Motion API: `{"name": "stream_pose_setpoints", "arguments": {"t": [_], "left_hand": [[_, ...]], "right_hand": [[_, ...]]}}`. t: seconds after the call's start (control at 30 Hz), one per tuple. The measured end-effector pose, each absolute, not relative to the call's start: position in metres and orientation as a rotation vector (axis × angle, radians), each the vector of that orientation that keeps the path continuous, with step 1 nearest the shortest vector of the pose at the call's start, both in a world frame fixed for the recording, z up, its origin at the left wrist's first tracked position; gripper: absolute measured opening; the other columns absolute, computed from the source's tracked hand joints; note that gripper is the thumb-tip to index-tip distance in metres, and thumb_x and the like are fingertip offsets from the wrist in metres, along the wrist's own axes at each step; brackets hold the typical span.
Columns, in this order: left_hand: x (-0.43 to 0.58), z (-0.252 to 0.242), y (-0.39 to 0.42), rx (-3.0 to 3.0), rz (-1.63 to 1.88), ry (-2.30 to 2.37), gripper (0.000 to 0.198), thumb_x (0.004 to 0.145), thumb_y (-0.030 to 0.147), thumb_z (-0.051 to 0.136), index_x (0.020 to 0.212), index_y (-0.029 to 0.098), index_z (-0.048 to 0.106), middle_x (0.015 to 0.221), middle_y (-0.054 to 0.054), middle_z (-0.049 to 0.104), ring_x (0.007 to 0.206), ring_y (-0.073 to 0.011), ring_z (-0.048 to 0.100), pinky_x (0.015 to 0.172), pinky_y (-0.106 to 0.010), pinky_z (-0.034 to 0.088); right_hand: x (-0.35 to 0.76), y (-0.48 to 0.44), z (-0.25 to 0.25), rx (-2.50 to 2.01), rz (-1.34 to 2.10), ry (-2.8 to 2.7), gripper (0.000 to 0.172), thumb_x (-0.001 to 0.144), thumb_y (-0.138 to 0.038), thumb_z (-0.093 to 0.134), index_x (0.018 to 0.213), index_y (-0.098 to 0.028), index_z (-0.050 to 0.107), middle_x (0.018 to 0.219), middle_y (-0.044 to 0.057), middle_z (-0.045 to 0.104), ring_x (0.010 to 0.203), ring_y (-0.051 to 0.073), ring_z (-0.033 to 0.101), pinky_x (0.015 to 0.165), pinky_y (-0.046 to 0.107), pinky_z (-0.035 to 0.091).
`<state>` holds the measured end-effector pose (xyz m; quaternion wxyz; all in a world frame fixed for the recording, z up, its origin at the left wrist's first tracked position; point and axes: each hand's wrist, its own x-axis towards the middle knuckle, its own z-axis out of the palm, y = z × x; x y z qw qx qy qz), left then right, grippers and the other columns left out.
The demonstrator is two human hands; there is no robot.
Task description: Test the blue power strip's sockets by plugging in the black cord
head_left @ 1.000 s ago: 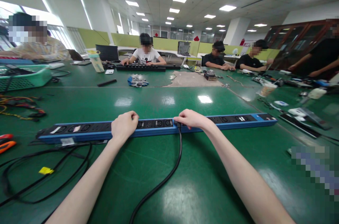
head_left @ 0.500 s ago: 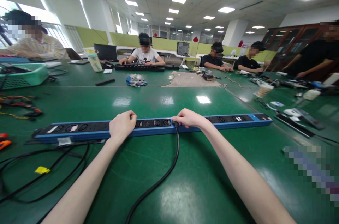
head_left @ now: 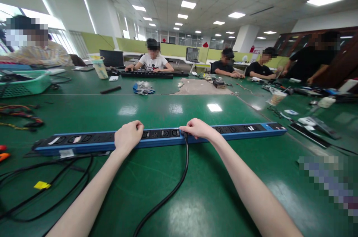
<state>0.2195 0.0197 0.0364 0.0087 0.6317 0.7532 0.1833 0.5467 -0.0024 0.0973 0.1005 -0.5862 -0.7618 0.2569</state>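
Note:
A long blue-and-black power strip with a row of sockets lies across the green table. My left hand wraps over it left of the middle, fingers curled around its body. Just right of the middle, my right hand pinches a black plug at one of the sockets. The fingers partly cover the plug, so how deep it sits cannot be seen. From it a black power cord curves down toward me.
Coiled black cables with a yellow tag lie at the left. Beyond the strip are work gloves, a green basket and a cup. Electronics clutter the right side. Several co-workers sit or stand around the table.
The view has shifted slightly. Both hands keep their places on the strip and the plug. A standing co-worker at the right appears further left.

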Motion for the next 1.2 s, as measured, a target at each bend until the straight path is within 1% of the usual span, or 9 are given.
{"name": "stream_pose_setpoints", "arguments": {"t": [0.17,0.27,0.37,0.47,0.63,0.73,0.83,0.97,1.2], "left_hand": [[0.219,0.038,0.019,1.972,0.557,2.341,0.041,0.097,0.046,0.042,0.105,0.032,0.079,0.106,-0.009,0.080,0.096,-0.0325,0.072,0.078,-0.038,0.050],[0.219,0.039,0.019,1.966,0.554,2.345,0.040,0.097,0.046,0.043,0.105,0.032,0.079,0.107,-0.009,0.080,0.097,-0.0330,0.072,0.079,-0.038,0.050],[0.221,0.039,0.019,1.961,0.547,2.357,0.040,0.096,0.046,0.044,0.106,0.032,0.080,0.107,-0.009,0.080,0.097,-0.0328,0.072,0.081,-0.038,0.051],[0.221,0.039,0.019,1.955,0.543,2.369,0.040,0.096,0.047,0.045,0.106,0.031,0.080,0.106,-0.010,0.080,0.096,-0.0325,0.072,0.081,-0.038,0.051],[0.220,0.039,0.021,1.953,0.522,2.353,0.042,0.096,0.050,0.044,0.107,0.031,0.080,0.106,-0.010,0.080,0.094,-0.0324,0.071,0.079,-0.038,0.050],[0.218,0.038,0.023,1.958,0.522,2.342,0.042,0.095,0.048,0.044,0.107,0.032,0.080,0.106,-0.009,0.080,0.093,-0.0319,0.070,0.077,-0.038,0.049],[0.217,0.037,0.023,1.964,0.523,2.341,0.042,0.095,0.046,0.043,0.108,0.032,0.080,0.105,-0.009,0.080,0.092,-0.0320,0.070,0.076,-0.038,0.048],[0.217,0.038,0.023,1.953,0.508,2.337,0.042,0.095,0.047,0.044,0.109,0.031,0.080,0.105,-0.010,0.080,0.093,-0.0317,0.070,0.077,-0.038,0.049],[0.216,0.037,0.024,1.962,0.491,2.349,0.044,0.096,0.048,0.042,0.112,0.032,0.080,0.105,-0.010,0.079,0.093,-0.0328,0.071,0.075,-0.038,0.049]], "right_hand": [[0.537,-0.010,0.108,-1.847,0.392,-2.356,0.061,0.096,-0.075,0.052,0.084,-0.020,0.074,0.081,0.010,0.077,0.079,0.024,0.072,0.073,0.030,0.048],[0.526,-0.018,0.108,-1.898,0.112,-2.395,0.055,0.098,-0.066,0.052,0.092,-0.018,0.077,0.101,0.018,0.078,0.096,0.031,0.074,0.082,0.037,0.051],[0.518,-0.020,0.105,-1.974,0.040,-2.353,0.048,0.100,-0.054,0.050,0.101,-0.016,0.079,0.107,0.021,0.078,0.102,0.033,0.074,0.087,0.039,0.052],[0.517,-0.019,0.103,-1.984,0.069,-2.319,0.045,0.099,-0.050,0.049,0.100,-0.016,0.079,0.107,0.020,0.078,0.101,0.033,0.074,0.086,0.039,0.052],[0.521,-0.026,0.122,-1.906,0.069,-2.272,0.040,0.095,-0.049,0.053,0.084,-0.018,0.074,0.093,0.016,0.077,0.087,0.029,0.072,0.074,0.033,0.047],[0.534,-0.034,0.150,-1.794,0.132,-2.195,0.046,0.096,-0.057,0.052,0.076,-0.019,0.068,0.078,0.009,0.073,0.078,0.023,0.067,0.068,0.029,0.042],[0.563,-0.040,0.175,-1.721,0.176,-2.062,0.052,0.099,-0.063,0.049,0.078,-0.019,0.066,0.074,0.007,0.070,0.072,0.019,0.065,0.065,0.027,0.040],[0.619,-0.043,0.185,-1.785,0.409,-1.980,0.050,0.097,-0.064,0.056,0.078,-0.018,0.063,0.072,0.006,0.071,0.062,0.016,0.066,0.063,0.026,0.044],[0.688,-0.042,0.182,-1.885,0.654,-1.855,0.045,0.093,-0.063,0.066,0.082,-0.019,0.063,0.082,0.010,0.075,0.069,0.019,0.073,0.063,0.026,0.053]]}}
